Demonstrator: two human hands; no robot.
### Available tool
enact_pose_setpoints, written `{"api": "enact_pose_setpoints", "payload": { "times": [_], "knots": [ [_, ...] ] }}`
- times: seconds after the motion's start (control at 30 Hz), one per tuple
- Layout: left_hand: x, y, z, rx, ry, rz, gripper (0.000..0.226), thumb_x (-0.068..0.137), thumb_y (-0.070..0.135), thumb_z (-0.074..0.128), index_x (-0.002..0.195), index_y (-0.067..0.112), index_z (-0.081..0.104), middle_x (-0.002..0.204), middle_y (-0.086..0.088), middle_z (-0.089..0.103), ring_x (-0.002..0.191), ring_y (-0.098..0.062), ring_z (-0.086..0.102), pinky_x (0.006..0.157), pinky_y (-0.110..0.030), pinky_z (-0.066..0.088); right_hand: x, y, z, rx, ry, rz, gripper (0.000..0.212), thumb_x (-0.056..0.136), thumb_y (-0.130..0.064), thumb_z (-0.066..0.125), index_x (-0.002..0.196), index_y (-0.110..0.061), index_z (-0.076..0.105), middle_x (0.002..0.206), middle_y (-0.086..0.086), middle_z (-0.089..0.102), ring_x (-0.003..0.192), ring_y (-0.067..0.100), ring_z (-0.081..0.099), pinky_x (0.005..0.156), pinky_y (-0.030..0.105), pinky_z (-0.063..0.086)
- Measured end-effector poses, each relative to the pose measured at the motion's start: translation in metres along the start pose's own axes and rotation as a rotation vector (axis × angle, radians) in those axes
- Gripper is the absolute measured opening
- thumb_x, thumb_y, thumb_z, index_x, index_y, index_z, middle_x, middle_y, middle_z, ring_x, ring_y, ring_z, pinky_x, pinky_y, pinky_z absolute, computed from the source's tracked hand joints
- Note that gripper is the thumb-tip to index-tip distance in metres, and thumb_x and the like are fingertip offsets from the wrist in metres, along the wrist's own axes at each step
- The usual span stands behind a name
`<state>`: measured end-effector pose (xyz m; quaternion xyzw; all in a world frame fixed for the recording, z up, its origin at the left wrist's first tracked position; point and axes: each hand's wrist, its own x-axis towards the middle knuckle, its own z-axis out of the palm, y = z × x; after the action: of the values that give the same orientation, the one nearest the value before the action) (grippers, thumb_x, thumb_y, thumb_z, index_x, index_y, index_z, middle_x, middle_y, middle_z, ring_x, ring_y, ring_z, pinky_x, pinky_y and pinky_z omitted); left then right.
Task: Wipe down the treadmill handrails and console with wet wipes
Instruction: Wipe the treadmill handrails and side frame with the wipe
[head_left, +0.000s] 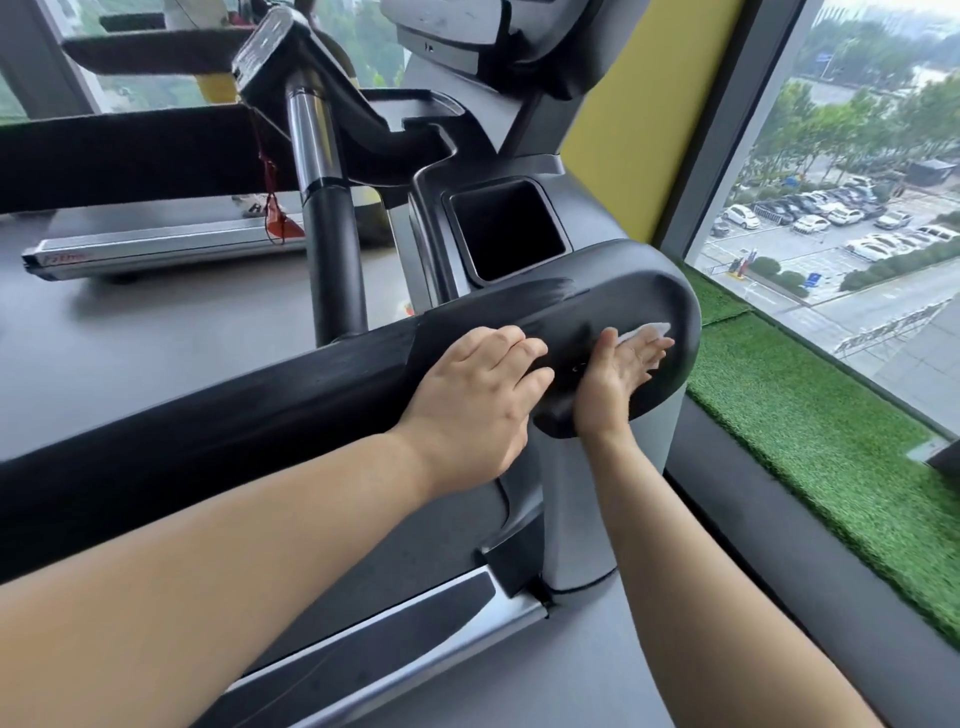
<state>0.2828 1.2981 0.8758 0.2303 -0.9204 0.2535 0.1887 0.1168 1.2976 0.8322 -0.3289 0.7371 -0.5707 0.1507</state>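
Note:
A thick black treadmill handrail (260, 410) runs from the lower left to a rounded end cap (628, 291) at centre right. My left hand (478, 400) rests flat on top of the rail, fingers loosely bent over it. My right hand (623, 374) presses a white wet wipe (652, 330) against the side of the rounded end with straight fingers; only the wipe's top edge shows past the fingertips. A damp streak marks the cap's top. The console (498, 36) is partly seen at the top edge.
A square black cup holder (506, 228) sits just behind the end cap. A chrome and black upright post (327, 208) stands to the left. Green artificial turf (810, 441) lines the sill under the window (852, 197) on the right. Another treadmill (156, 249) is at far left.

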Motion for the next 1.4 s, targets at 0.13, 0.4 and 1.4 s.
{"api": "enact_pose_setpoints", "payload": {
  "times": [0.13, 0.4, 1.4],
  "knots": [
    [0.000, 0.002, -0.002, -0.009, -0.048, -0.025, 0.057, 0.077, 0.032, 0.035, 0.118, 0.008, 0.066, 0.120, -0.010, 0.063, 0.113, -0.029, 0.054, 0.102, -0.039, 0.029, -0.037, 0.002, 0.018, 0.096, -0.105, -0.225, 0.079, 0.092, -0.057, 0.020, 0.142, -0.016, -0.025, 0.150, 0.010, -0.034, 0.138, 0.018, -0.032, 0.113, 0.033, -0.019],
    [-0.003, -0.001, -0.004, 0.051, -0.125, 0.006, 0.061, 0.077, 0.033, 0.031, 0.121, 0.008, 0.065, 0.124, -0.011, 0.062, 0.115, -0.028, 0.058, 0.106, -0.038, 0.026, 0.004, -0.004, 0.001, 0.106, 0.042, 0.011, 0.067, 0.104, -0.035, 0.025, 0.148, -0.005, -0.016, 0.153, 0.017, -0.027, 0.143, 0.030, -0.023, 0.112, 0.033, -0.016],
    [-0.005, 0.000, -0.002, -0.087, -0.016, -0.042, 0.053, 0.079, 0.030, 0.038, 0.115, 0.003, 0.067, 0.120, -0.012, 0.064, 0.113, -0.029, 0.060, 0.105, -0.038, 0.030, -0.002, -0.015, -0.001, -0.155, -0.043, -0.340, 0.081, 0.089, -0.055, 0.016, 0.150, -0.007, -0.007, 0.155, 0.014, -0.022, 0.142, 0.022, -0.025, 0.113, 0.034, -0.018]
  ]
}}
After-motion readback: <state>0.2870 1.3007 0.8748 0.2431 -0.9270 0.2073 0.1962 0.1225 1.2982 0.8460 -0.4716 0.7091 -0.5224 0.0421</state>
